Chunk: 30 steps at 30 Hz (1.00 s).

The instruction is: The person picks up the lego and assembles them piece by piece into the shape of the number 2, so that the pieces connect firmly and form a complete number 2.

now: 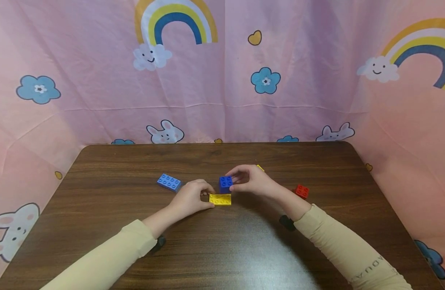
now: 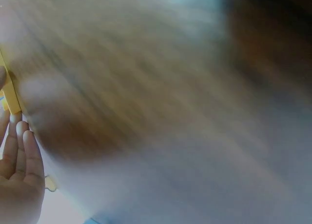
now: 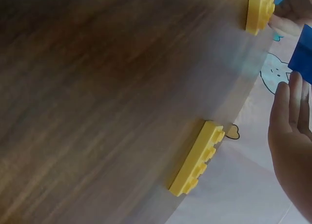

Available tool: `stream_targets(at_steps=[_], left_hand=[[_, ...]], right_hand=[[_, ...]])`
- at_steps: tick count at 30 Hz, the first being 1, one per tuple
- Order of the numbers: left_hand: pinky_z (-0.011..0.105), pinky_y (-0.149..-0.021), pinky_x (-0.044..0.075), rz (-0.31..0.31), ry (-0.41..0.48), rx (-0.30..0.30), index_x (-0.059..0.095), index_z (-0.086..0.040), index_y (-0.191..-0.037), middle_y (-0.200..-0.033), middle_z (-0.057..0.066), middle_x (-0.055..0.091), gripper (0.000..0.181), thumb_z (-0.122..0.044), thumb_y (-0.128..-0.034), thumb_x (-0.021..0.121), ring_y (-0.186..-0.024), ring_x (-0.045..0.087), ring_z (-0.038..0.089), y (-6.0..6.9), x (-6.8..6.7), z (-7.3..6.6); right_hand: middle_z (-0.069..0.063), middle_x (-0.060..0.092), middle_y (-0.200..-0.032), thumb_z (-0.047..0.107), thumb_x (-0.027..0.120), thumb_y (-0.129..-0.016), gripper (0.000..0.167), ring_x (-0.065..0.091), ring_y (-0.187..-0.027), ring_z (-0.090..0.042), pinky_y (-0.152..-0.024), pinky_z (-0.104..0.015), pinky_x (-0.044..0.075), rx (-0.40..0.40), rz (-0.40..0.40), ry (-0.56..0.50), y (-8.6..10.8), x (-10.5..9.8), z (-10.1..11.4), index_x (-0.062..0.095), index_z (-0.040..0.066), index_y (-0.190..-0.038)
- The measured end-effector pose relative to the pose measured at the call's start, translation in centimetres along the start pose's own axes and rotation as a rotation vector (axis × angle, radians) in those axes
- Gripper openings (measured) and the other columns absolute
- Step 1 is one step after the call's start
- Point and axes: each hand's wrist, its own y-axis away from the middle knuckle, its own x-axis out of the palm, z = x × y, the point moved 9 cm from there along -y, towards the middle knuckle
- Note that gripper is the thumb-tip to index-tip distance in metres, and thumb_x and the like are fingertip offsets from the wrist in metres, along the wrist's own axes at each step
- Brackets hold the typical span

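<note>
My left hand [image 1: 192,197] holds the left end of a yellow building brick [image 1: 220,199], thumb in front and fingers behind. In the left wrist view, only part of that hand [image 2: 22,170] and the brick's yellow side [image 2: 10,92] show at the left edge. Between the thumb and fingers of my right hand [image 1: 254,181] is a dark blue square brick [image 1: 225,184], studs up, just behind the yellow one. The right wrist view has the blue brick [image 3: 303,53] at its right edge, above the right hand's fingers [image 3: 280,107]; the held yellow brick [image 3: 260,11] is at the top.
A lighter blue long brick [image 1: 169,182] lies left of the left hand. Beyond the right wrist sits a red square brick [image 1: 302,191]. A second yellow brick [image 3: 197,158] is mostly hidden behind the right hand in the head view. A patterned curtain [image 1: 222,80] borders the wooden table [image 1: 117,169].
</note>
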Motion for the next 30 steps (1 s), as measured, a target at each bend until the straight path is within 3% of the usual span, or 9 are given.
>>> stream_targets(at_steps=[7,30], left_hand=[[0.033,-0.083,0.061,0.004,-0.009,0.020,0.080,-0.010,-0.105,-0.104,0.001,0.075,0.032,-0.023,-0.0801,0.095,-0.091,0.067,0.013,-0.5,0.3,-0.6],[0.034,-0.083,0.059,0.027,0.006,-0.023,0.079,-0.008,-0.110,-0.103,0.002,0.074,0.039,-0.024,-0.0793,0.096,-0.089,0.065,0.013,-0.9,0.8,-1.2]], right_hand=[[-0.024,0.075,-0.120,0.000,0.080,-0.093,0.035,0.076,-0.105,-0.028,-0.098,-0.040,0.065,-0.020,0.017,-0.013,0.1,0.8,-0.2,0.070,-0.006,-0.126],[-0.023,0.076,-0.116,0.002,0.080,-0.093,0.033,0.076,-0.104,-0.027,-0.097,-0.036,0.065,-0.010,0.054,0.027,-0.2,2.5,-1.2,0.071,-0.006,-0.123]])
